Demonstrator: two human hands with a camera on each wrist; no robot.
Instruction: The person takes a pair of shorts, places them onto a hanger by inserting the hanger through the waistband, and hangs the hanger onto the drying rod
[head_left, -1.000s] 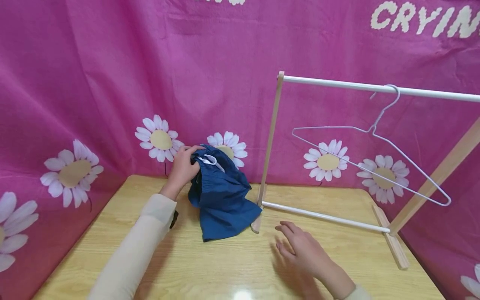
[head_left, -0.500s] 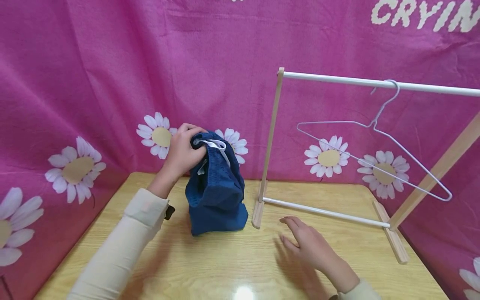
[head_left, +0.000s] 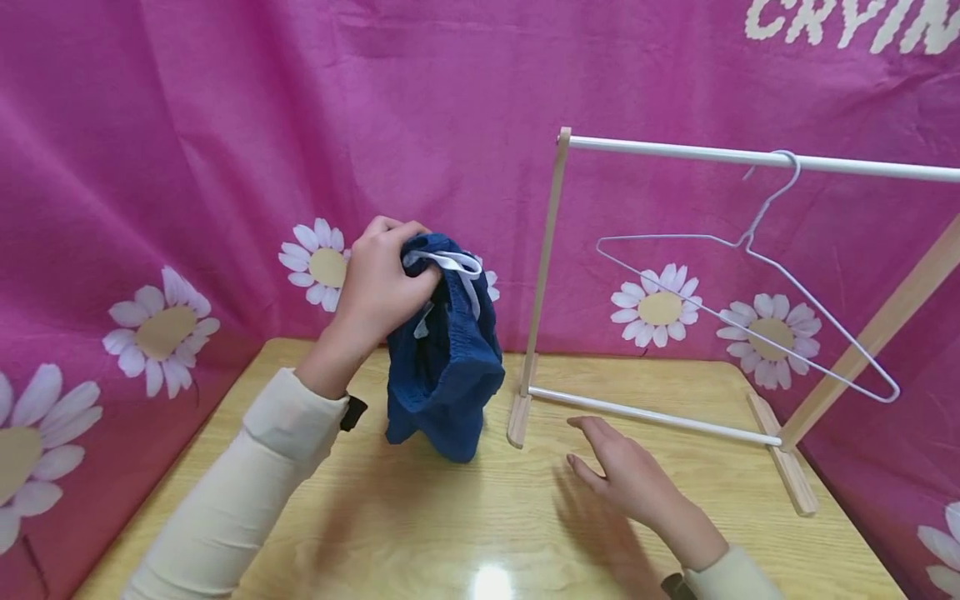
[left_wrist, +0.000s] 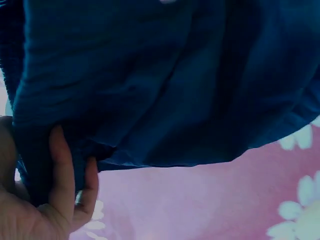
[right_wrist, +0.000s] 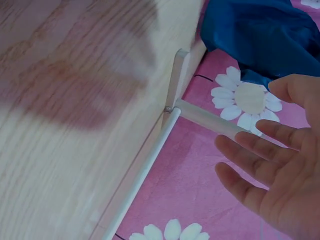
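Dark blue shorts (head_left: pixel 457 367) with an elastic waistband and a white drawstring (head_left: pixel 453 265) hang bunched from my left hand (head_left: pixel 382 279). The thumb and fingers pinch the waistband at its left side, and the waist opening faces partly toward me. In the left wrist view the fingers (left_wrist: pixel 62 170) curl on the edge of the blue cloth. My right hand (head_left: pixel 633 475) hovers low over the table in front of the rack, holding nothing. Its fingers are spread and relaxed in the right wrist view, apart from the shorts (right_wrist: pixel 265 35).
A small rack (head_left: pixel 543 267) of wooden posts and white bars stands at the right of the wooden table (head_left: pixel 450 517). From its top bar (head_left: pixel 675 150) hangs a thin wire hanger (head_left: pixel 750 242). A pink cloth with daisies (head_left: pixel 225 125) closes off the back and sides.
My left hand has lifted the shorts up off the table and slightly toward me; their lower edge has swung left and gathered. The right hand has barely moved.
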